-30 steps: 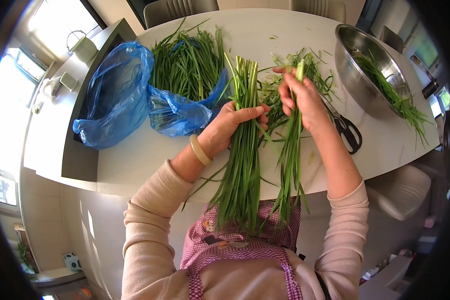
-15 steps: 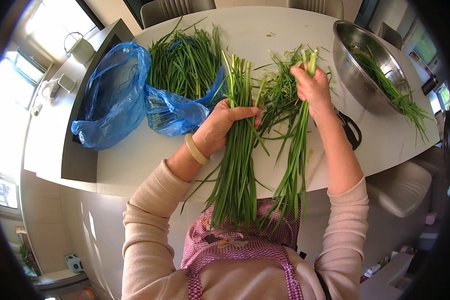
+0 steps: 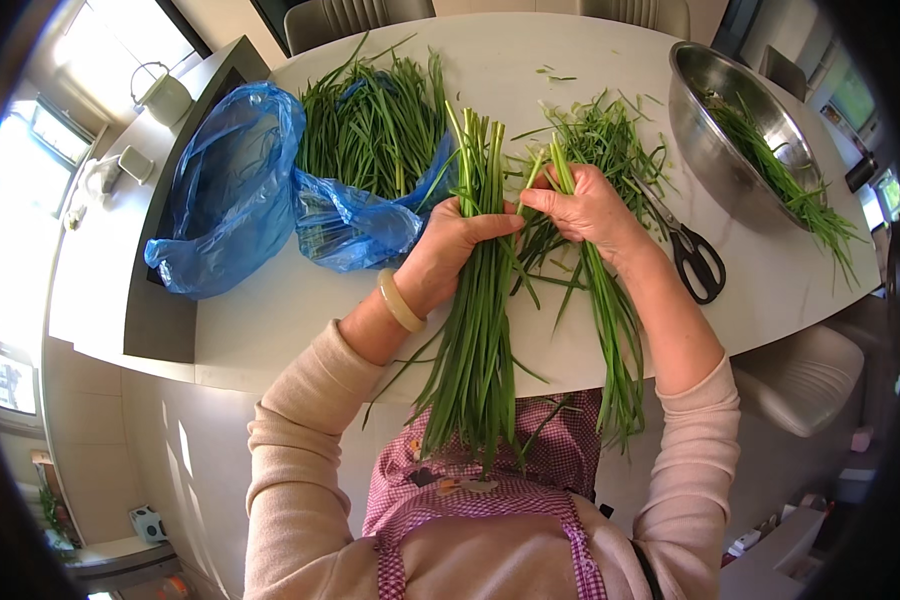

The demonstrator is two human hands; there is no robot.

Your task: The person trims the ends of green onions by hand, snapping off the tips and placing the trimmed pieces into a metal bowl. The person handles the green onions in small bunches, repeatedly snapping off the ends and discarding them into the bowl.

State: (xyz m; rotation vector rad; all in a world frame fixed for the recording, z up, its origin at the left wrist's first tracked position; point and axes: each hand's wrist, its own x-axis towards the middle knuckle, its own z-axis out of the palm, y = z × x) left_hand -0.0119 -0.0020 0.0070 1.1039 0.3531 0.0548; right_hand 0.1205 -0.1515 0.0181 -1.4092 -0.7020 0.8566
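Observation:
My left hand point(image 3: 450, 250) grips a thick bunch of long green chives point(image 3: 475, 340) near its pale stem ends; the leaves hang over the white table's point(image 3: 270, 320) front edge toward my lap. My right hand point(image 3: 590, 210) pinches a thinner bundle of chives point(image 3: 610, 320) just right of the thick bunch, stems pointing away from me. The two hands are almost touching. Behind my right hand lies a loose heap of chive trimmings point(image 3: 600, 140).
A blue plastic bag point(image 3: 240, 190) holding more chives point(image 3: 370, 120) lies at the left. A steel bowl point(image 3: 720, 140) with chives stands at the right rear. Black scissors point(image 3: 690, 250) lie right of my right wrist. Chairs stand around the table.
My right hand, which had lifted its thin bundle up and away from the left bunch, has come back down and left, close beside my left hand. The thick bunch has stayed put.

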